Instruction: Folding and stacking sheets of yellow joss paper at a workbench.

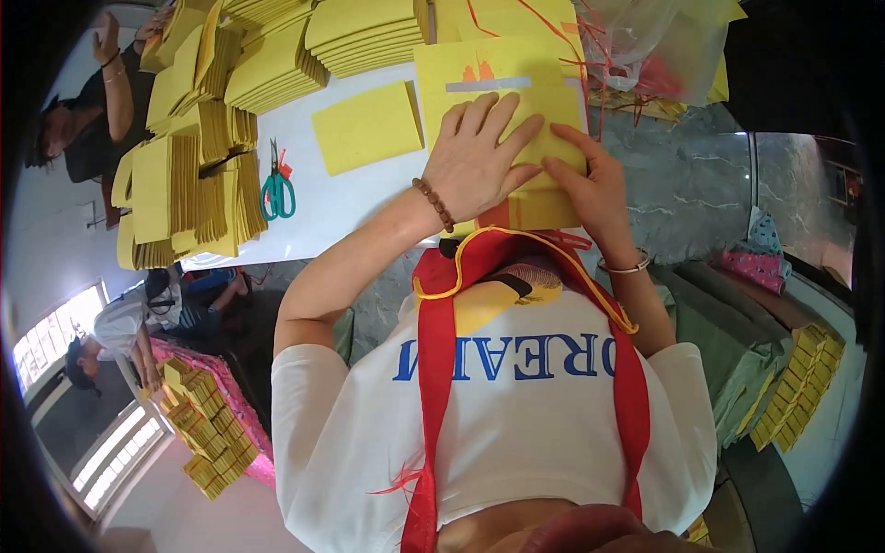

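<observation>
My left hand (484,152) lies flat with its fingers spread on a sheet of yellow paper (461,64), which bears orange prints and a grey strip. Brown beads circle that wrist. At the sheet's right edge is my right hand (595,189), its thumb and forefinger apart on the paper and its other fingers mostly hidden. A folded yellow paper piece (367,129) rests on the white tabletop (309,198), left of the sheet. Farther left lie green-handled scissors (278,189).
Stacks of folded yellow paper (171,189) fill the table's left and far sides. Red strings and a clear plastic bag (668,41) are at the far right. Two other people are at the left, one (138,318) beside more yellow bundles (207,424). Wrapped bundles (797,387) stand at right.
</observation>
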`<state>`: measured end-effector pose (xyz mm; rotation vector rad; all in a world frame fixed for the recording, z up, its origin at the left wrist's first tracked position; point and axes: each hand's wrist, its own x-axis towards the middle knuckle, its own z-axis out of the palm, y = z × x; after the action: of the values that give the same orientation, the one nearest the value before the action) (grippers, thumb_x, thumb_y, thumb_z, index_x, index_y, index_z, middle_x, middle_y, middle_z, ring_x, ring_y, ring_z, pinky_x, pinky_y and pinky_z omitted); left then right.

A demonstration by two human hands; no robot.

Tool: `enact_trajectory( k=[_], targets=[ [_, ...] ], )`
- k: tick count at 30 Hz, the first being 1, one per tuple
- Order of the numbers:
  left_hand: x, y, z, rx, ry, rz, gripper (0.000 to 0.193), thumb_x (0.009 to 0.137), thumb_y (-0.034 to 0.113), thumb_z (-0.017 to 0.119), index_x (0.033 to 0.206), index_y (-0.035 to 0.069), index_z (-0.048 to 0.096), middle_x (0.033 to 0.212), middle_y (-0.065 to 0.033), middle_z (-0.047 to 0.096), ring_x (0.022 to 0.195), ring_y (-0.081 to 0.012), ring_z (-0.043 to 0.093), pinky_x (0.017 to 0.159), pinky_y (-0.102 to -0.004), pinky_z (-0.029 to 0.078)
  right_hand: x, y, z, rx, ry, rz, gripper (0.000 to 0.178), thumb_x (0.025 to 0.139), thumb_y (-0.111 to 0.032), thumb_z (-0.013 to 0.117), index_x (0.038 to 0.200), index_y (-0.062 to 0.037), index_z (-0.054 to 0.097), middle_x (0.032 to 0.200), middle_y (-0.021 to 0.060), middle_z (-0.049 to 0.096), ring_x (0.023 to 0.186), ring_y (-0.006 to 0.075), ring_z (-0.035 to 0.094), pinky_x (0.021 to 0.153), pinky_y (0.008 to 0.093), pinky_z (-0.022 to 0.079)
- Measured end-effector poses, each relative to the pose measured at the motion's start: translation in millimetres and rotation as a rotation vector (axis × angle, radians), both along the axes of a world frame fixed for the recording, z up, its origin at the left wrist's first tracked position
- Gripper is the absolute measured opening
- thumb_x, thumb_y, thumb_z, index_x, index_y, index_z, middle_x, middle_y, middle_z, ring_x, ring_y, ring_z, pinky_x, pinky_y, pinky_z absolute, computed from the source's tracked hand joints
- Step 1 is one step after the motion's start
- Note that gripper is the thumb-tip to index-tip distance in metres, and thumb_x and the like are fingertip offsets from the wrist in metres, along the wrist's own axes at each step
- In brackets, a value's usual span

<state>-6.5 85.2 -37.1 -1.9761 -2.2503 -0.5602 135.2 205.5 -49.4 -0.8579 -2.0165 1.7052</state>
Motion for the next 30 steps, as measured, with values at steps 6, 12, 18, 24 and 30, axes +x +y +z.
enact_trajectory(
  k=[6,12,18,24,30],
  targets=[
    [0,-1,-7,-0.002,0.001,0.021,0.056,0.079,0.039,0.061,0.127,0.014,0.048,0.129,-0.0134,0.043,0.118,-0.0307,0.040,0.097,-0.0435,0.032,4,6,18,0.354,-0.137,-0.023,0.038,0.078,-0.019,0.067,0.113,-0.0062,0.060,0.108,0.0093,0.061,0.098,0.0154,0.058,0.074,0.0280,0.045],
    [-5,-2,-11,-0.103,0.057,0.000,0.057,0.078,0.032,0.061,0.126,0.007,0.046,0.130,-0.0154,0.041,0.121,-0.0331,0.036,0.100,-0.0457,0.027,-9,-17,18,1.151,-0.117,0.290,0.053,0.080,-0.036,0.061,0.127,-0.0154,0.049,0.135,0.0111,0.041,0.125,0.0272,0.039,0.098,0.0568,0.024],
    [-10,-6,-10,0.115,-0.456,0.040,0.053,0.077,0.010,0.060,0.126,0.002,0.043,0.125,-0.0150,0.046,0.117,-0.0317,0.041,0.101,-0.0413,0.028,-8,-24,-4,1.107,-0.277,0.324,0.055,0.085,-0.040,0.052,0.134,-0.0175,0.041,0.144,0.0113,0.029,0.132,0.0303,0.028,0.099,0.0672,0.013],
    [-16,-14,-22,0.419,-0.895,0.020,0.047,0.079,0.003,0.056,0.124,0.002,0.043,0.120,-0.0155,0.049,0.109,-0.0309,0.046,0.095,-0.0380,0.036,-10,-22,-6,1.133,-0.330,0.317,0.055,0.085,-0.039,0.052,0.135,-0.0176,0.041,0.145,0.0109,0.028,0.133,0.0302,0.026,0.098,0.0657,0.018],
    [-9,-17,1,0.319,-0.411,-0.080,0.046,0.077,0.007,0.061,0.120,0.002,0.047,0.107,-0.0168,0.051,0.100,-0.0338,0.047,0.087,-0.0395,0.038,-7,-19,-8,1.161,-0.316,0.306,0.056,0.085,-0.041,0.051,0.135,-0.0171,0.039,0.145,0.0105,0.027,0.134,0.0298,0.025,0.098,0.0634,0.021]
  ],
)
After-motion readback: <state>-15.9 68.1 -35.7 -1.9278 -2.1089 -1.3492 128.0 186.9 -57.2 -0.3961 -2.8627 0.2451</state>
